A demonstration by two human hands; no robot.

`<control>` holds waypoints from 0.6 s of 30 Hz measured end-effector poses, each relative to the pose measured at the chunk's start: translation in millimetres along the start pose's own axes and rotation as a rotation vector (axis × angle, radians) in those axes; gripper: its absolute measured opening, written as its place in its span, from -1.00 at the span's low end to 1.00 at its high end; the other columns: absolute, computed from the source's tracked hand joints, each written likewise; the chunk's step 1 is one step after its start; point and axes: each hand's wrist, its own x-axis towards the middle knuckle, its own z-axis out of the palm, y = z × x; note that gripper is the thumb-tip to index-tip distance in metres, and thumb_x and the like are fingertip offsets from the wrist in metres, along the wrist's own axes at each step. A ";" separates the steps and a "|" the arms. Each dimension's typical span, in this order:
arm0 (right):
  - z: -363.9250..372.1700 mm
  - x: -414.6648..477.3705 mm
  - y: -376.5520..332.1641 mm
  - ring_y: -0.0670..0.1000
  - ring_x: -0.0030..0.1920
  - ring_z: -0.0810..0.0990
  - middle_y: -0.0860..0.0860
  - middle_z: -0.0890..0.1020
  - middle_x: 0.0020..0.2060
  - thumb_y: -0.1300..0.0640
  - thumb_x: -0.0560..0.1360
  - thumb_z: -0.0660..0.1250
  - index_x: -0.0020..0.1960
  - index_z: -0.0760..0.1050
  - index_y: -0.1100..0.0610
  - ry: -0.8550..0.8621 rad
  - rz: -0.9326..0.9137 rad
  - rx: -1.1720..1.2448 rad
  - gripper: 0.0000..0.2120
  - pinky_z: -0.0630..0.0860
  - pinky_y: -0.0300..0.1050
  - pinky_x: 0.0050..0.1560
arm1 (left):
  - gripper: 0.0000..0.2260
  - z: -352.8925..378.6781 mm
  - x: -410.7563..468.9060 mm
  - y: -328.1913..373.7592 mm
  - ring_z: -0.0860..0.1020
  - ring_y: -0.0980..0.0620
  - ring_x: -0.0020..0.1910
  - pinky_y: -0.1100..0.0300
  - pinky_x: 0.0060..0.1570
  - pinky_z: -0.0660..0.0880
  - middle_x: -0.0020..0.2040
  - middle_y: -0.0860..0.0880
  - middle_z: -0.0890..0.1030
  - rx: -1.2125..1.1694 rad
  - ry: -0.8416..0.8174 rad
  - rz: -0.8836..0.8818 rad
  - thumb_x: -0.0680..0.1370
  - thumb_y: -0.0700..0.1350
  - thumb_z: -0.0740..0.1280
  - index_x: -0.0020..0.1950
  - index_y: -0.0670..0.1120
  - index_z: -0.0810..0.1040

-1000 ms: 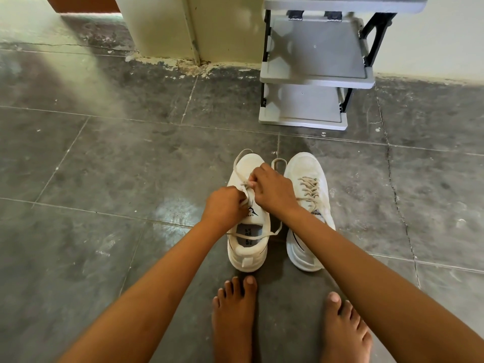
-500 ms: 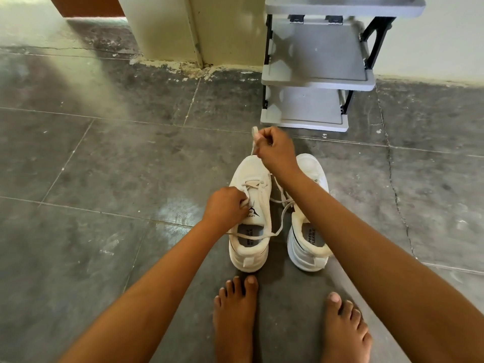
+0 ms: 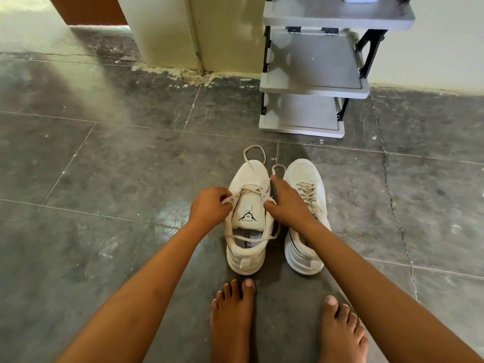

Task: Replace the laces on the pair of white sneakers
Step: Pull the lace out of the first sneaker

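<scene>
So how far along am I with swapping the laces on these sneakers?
Early on. Done: on the left sneaker the lace is out of the upper eyelets, loose loops trailing ahead of it. In hand: the left hand and right hand each pinch that lace beside the tongue. Left: the lower rows, the right sneaker, which is fully laced, and threading new laces; none are in view.

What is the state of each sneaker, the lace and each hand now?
Sneaker under the hands: upright, tongue exposed.
Other sneaker: upright, laced.
Lace: loosened, partly threaded, ends trailing loose.
Left hand: pinches the lace.
Right hand: pinches the lace.
</scene>
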 end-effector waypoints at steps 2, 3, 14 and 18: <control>0.8 0.7 0.3 0.13 0.28 0.42 0.11 0.33 0.39 0.15 0.49 0.26 0.47 0.16 0.11 -0.050 -0.017 -0.057 -0.41 0.44 0.04 0.19 | -0.78 1.7 1.1 0.2 0.57 -0.08 -0.13 0.14 -0.20 0.47 -0.07 -0.09 0.64 0.005 -0.004 -0.018 0.48 -0.18 0.28 0.09 -0.06 0.60; 1.8 2.0 0.6 0.11 0.32 0.38 0.09 0.28 0.43 0.14 0.50 0.23 0.48 0.15 0.08 -0.078 -0.022 -0.113 -0.43 0.42 0.02 0.22 | -0.78 3.3 1.8 0.9 0.56 -0.07 -0.15 0.16 -0.23 0.44 -0.06 -0.09 0.64 0.011 -0.008 -0.020 0.49 -0.17 0.27 0.10 -0.04 0.59; 7.2 18.4 -21.4 0.13 0.13 0.45 0.12 0.50 0.12 0.01 0.49 0.22 0.23 0.51 0.13 0.011 -0.138 -0.573 -0.63 0.41 -0.04 0.03 | -0.71 12.9 6.1 1.0 0.55 -0.06 -0.05 0.18 -0.16 0.42 0.03 -0.08 0.60 0.211 -0.042 0.171 0.54 -0.01 0.27 0.24 -0.01 0.56; 2.3 32.9 -33.0 0.11 -0.02 0.56 0.11 0.58 -0.02 0.13 0.45 0.31 0.03 0.55 0.18 -0.012 -0.057 -0.539 -0.81 0.40 -0.11 -0.16 | -0.72 12.4 7.2 4.5 0.53 -0.11 -0.04 0.11 -0.16 0.43 0.00 -0.13 0.56 0.313 -0.072 0.242 0.56 -0.03 0.24 0.19 -0.11 0.58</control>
